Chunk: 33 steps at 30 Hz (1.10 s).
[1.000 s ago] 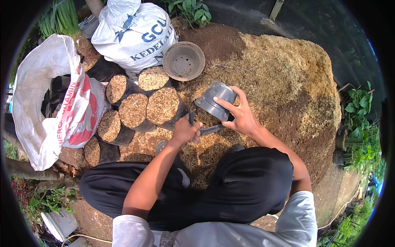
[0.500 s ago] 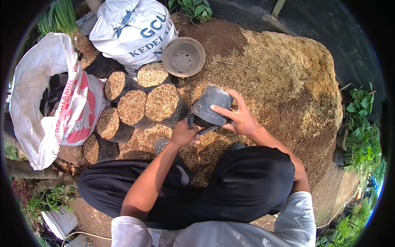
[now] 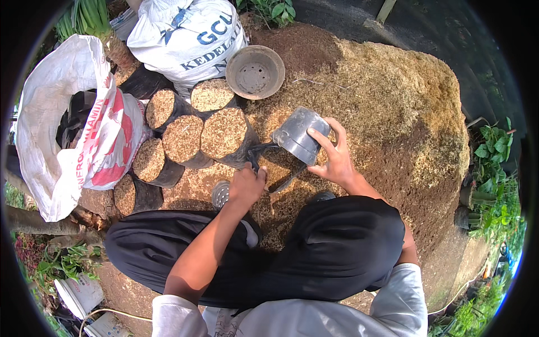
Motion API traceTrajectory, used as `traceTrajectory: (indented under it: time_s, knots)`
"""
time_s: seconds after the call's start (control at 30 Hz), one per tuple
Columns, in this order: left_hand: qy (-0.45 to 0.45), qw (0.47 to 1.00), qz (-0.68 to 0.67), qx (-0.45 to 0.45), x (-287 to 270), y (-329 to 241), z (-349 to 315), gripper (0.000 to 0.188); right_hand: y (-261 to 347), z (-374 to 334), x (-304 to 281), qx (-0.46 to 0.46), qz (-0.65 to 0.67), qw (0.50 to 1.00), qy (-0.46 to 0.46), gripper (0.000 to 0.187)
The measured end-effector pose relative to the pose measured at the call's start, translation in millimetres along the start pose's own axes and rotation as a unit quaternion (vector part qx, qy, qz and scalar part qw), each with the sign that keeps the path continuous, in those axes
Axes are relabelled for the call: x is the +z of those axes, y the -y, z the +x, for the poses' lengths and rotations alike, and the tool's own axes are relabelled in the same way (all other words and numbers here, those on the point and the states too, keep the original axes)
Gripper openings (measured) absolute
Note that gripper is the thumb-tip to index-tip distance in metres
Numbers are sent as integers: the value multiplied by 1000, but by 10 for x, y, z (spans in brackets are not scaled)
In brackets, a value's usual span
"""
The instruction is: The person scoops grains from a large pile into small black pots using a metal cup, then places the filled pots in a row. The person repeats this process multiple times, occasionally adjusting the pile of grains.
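On the left, we see the filled black bags (image 3: 182, 138) standing where they were. Beside them, our left hand (image 3: 249, 185) pinches the edge of an open black bag (image 3: 288, 179). Half a second ago the pot (image 3: 302, 136) covered its mouth; now we have it swung up and back, baring loose material below. Our right hand (image 3: 337, 157) grips the pot, tilted mouth-down toward the bag; probably much of its load is out, though its inside is hidden.
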State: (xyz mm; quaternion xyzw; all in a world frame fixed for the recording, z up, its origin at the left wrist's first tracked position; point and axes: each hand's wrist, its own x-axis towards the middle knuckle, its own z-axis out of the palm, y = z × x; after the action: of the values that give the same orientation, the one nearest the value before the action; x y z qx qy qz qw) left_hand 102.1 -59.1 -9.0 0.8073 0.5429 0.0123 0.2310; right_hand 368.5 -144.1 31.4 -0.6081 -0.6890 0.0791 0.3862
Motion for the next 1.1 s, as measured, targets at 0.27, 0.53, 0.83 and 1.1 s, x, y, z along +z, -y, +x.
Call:
traceTrajectory:
  time_s: [0.27, 0.53, 0.83, 1.1]
  knots:
    - [58, 934, -320, -151, -79, 71, 68, 23, -25, -51, 270, -100, 49, 994, 15, 108]
    - [-30, 993, -93, -59, -107, 84, 217, 24, -162, -97, 294, -11, -30, 999, -18, 105]
    - [-54, 994, -92, -4, -58, 92, 257, 27, -80, -83, 567, 193, -38, 976, -90, 124]
    - [-34, 997, -69, 11, -135, 107, 235, 26, 124, 126, 426, 269, -8, 963, -15, 130]
